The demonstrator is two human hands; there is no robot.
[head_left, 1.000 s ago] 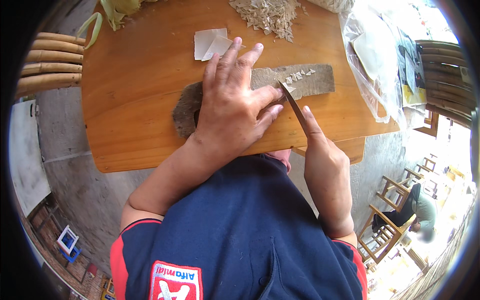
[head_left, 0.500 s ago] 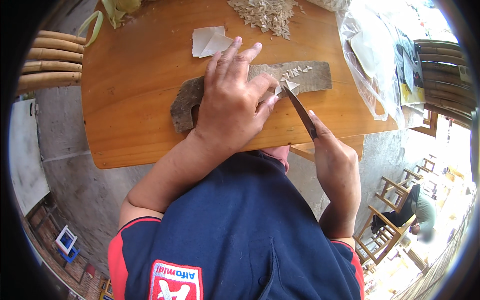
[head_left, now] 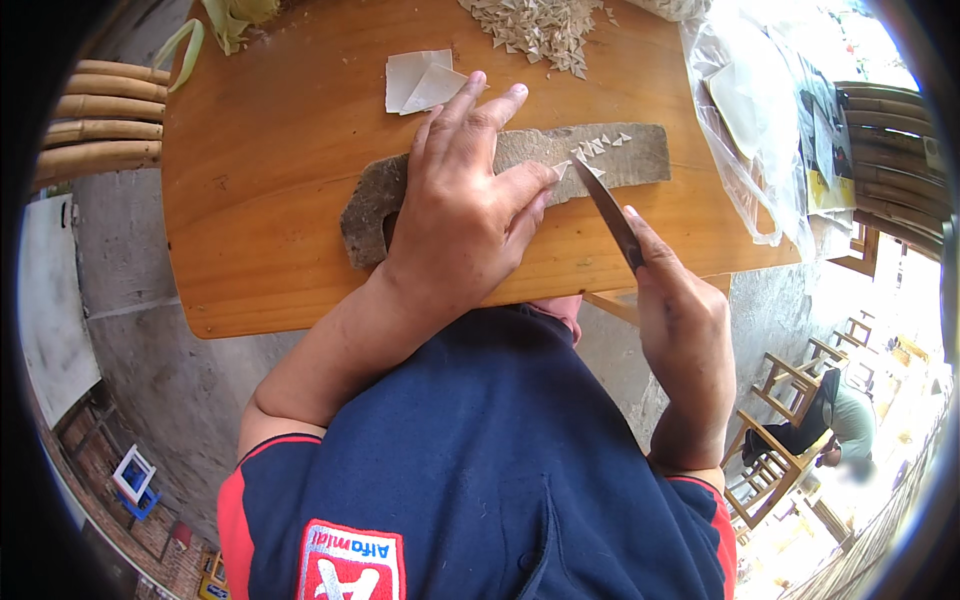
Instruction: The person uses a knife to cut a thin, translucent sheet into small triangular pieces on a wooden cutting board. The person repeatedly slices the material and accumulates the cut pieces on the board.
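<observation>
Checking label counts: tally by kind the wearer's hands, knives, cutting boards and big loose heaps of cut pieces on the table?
Hands: 2 (left hand, right hand)
Knife: 1
Wooden board: 1
Heap of pale cut pieces: 1
Total: 5

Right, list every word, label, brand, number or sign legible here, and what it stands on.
Red-and-white patch on the navy shirt: legible lettering, which I won't copy out.
Dark-and-yellow sheet beside the clear plastic bag: any print is too blurred to read.
I see no other legible text.
</observation>
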